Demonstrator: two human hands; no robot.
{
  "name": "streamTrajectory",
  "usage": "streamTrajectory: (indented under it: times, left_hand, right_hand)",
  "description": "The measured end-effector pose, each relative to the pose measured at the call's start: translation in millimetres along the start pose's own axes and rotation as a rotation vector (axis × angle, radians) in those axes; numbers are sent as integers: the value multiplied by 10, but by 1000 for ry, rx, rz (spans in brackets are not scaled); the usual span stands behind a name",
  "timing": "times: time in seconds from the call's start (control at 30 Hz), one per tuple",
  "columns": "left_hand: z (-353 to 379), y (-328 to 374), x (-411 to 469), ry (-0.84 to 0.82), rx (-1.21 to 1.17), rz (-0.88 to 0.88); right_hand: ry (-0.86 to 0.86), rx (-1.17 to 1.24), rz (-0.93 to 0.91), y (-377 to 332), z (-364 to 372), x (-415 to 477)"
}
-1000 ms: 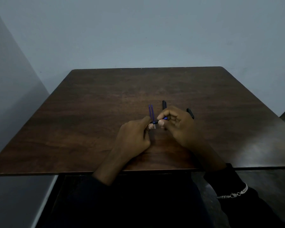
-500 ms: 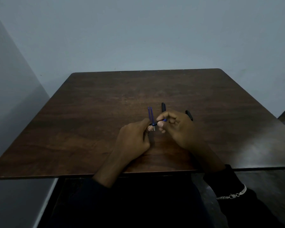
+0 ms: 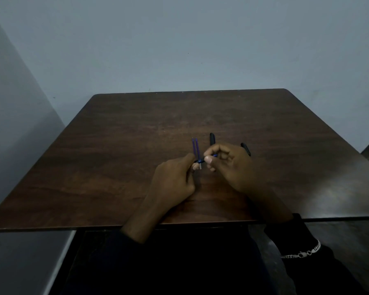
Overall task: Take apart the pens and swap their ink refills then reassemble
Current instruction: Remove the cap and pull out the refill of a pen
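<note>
Two thin purple ink refills (image 3: 195, 147) lie side by side on the dark wooden table (image 3: 119, 158), pointing away from me. My left hand (image 3: 172, 181) and my right hand (image 3: 232, 165) meet just in front of them, both pinching one small blue pen piece (image 3: 201, 160) that lies crosswise between the fingertips. A black pen part (image 3: 212, 138) lies beyond my right fingers. Another black pen part (image 3: 245, 148) sticks out behind the right hand, mostly hidden by it.
The table stands against a pale wall, with another wall close on the left. A silver bracelet (image 3: 303, 253) sits on my right wrist over a dark sleeve. A dark surface shows at the far right edge.
My right hand's fingers have spread a little and the blue piece now shows longer between the two hands. The refills and black parts lie where they were; the camera tilted slightly.
</note>
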State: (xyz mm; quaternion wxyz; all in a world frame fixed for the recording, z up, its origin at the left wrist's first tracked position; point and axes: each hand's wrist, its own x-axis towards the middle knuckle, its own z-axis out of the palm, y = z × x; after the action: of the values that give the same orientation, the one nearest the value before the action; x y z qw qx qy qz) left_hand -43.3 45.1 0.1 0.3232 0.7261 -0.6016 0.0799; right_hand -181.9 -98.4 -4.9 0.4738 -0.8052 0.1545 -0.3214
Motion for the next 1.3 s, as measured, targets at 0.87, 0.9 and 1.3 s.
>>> streamTrajectory:
  times: [0.87,0.9,1.3]
  left_hand:
    - [7,-3,-3,8,5,0]
    - [9,-3,-4,9,7,1]
    - [24,-18,-12,20,-20,-7]
  right_hand:
    - [83,-109,114,-99,27,-1]
    - [68,-113,107,-87,22,-7]
    - [42,87,130,-81,9,-14]
